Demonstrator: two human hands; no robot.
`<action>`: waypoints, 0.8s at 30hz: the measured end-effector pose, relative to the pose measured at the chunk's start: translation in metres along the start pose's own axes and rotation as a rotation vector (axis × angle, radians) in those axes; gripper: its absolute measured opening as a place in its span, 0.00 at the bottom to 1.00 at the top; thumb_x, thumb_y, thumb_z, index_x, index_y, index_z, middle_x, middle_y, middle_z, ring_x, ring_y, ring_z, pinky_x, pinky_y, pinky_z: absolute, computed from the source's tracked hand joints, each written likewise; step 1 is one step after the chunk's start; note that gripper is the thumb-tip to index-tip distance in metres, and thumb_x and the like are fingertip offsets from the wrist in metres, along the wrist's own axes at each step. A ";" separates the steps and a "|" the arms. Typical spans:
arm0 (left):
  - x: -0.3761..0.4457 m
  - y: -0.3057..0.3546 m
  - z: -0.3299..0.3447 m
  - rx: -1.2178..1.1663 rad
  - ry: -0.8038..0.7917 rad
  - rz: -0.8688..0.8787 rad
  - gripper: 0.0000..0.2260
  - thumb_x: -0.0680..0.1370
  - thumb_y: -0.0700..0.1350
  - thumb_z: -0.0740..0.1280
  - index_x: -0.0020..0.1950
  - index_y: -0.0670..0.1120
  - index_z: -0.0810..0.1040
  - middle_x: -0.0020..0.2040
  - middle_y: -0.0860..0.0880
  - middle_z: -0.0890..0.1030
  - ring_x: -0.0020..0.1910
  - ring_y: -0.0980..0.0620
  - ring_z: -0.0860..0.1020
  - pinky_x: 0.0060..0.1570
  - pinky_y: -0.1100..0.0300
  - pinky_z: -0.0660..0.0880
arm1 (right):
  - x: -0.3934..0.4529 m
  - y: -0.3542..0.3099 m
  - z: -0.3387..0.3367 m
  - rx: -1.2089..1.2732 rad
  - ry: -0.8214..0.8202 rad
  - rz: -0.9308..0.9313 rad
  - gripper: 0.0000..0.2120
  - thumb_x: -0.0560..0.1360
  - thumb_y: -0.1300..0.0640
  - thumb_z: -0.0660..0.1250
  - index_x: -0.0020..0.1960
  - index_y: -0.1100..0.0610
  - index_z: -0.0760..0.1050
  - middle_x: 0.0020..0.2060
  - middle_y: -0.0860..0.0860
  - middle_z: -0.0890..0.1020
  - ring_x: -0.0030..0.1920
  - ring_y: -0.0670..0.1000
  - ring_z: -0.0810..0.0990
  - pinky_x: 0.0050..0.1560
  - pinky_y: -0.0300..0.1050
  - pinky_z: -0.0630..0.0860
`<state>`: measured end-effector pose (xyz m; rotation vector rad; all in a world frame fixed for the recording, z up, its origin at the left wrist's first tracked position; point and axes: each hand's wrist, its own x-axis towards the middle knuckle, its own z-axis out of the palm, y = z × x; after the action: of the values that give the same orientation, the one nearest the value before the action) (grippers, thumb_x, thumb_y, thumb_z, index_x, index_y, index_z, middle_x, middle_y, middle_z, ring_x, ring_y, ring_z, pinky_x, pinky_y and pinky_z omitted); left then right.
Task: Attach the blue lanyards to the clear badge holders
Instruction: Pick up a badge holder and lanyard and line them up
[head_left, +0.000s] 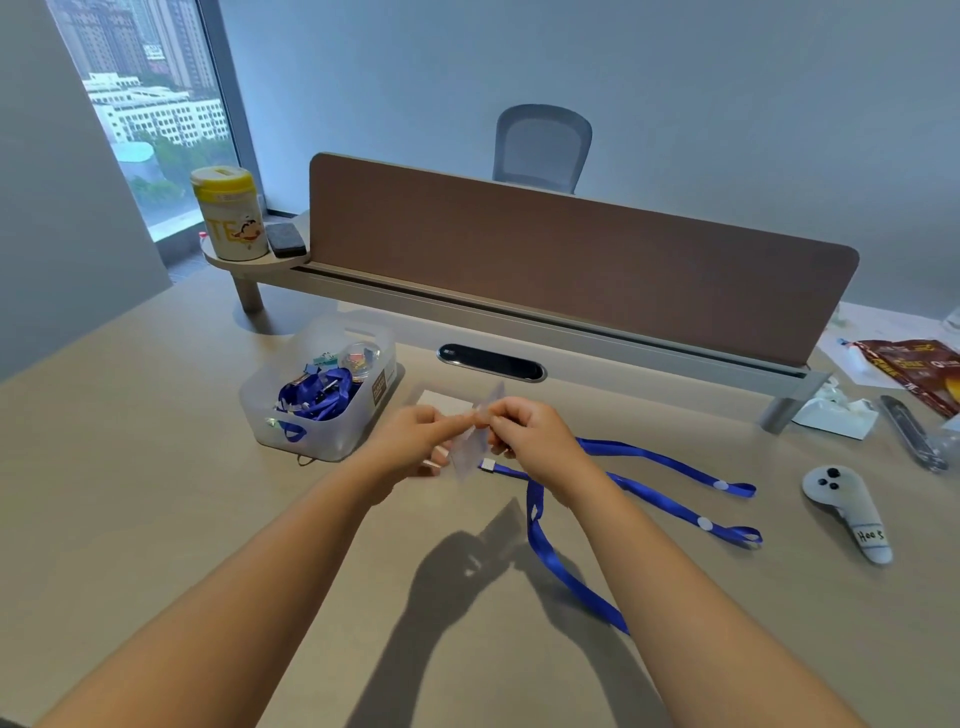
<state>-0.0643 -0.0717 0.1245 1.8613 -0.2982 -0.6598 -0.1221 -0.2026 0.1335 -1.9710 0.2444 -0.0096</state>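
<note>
Above the middle of the desk, my left hand (415, 441) and my right hand (530, 436) both pinch a clear badge holder (470, 452), which hangs tilted between them. A blue lanyard (556, 566) trails from under my right hand across the desk toward me and to the right. Its white clip end (488, 465) sits just below the holder; I cannot tell whether it is attached. Two further strap ends (727, 512) with white buttons lie to the right. A flat clear holder (444, 402) rests on the desk behind my hands.
A translucent bin (332, 441) with more blue lanyards and clips stands left of my hands. A white controller (844, 506) lies at the right, with a pen, tissue and a red packet beyond. A brown divider screen (571, 260) closes the back; a yellow canister stands on its left shelf.
</note>
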 end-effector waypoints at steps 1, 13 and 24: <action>-0.001 -0.005 -0.002 -0.059 -0.048 -0.128 0.18 0.75 0.56 0.59 0.39 0.41 0.73 0.36 0.47 0.75 0.36 0.51 0.73 0.41 0.59 0.72 | 0.001 -0.001 -0.003 0.057 0.014 0.022 0.14 0.79 0.64 0.54 0.39 0.54 0.73 0.32 0.49 0.72 0.33 0.45 0.70 0.37 0.35 0.69; 0.002 -0.002 0.010 -0.828 0.147 -0.257 0.08 0.78 0.42 0.59 0.40 0.43 0.72 0.36 0.46 0.74 0.33 0.53 0.74 0.23 0.68 0.76 | -0.005 0.014 -0.017 0.204 -0.014 0.239 0.11 0.77 0.66 0.56 0.41 0.62 0.74 0.28 0.53 0.68 0.29 0.48 0.65 0.31 0.38 0.65; -0.001 0.049 0.039 -0.751 0.205 0.001 0.04 0.77 0.38 0.60 0.45 0.39 0.74 0.39 0.44 0.77 0.37 0.52 0.78 0.30 0.68 0.79 | -0.022 0.030 -0.015 0.591 0.133 0.420 0.14 0.77 0.63 0.53 0.41 0.64 0.76 0.38 0.56 0.80 0.39 0.52 0.78 0.54 0.47 0.75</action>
<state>-0.0818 -0.1201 0.1594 1.1887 0.0838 -0.4814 -0.1500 -0.2238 0.1144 -1.3066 0.6599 0.0541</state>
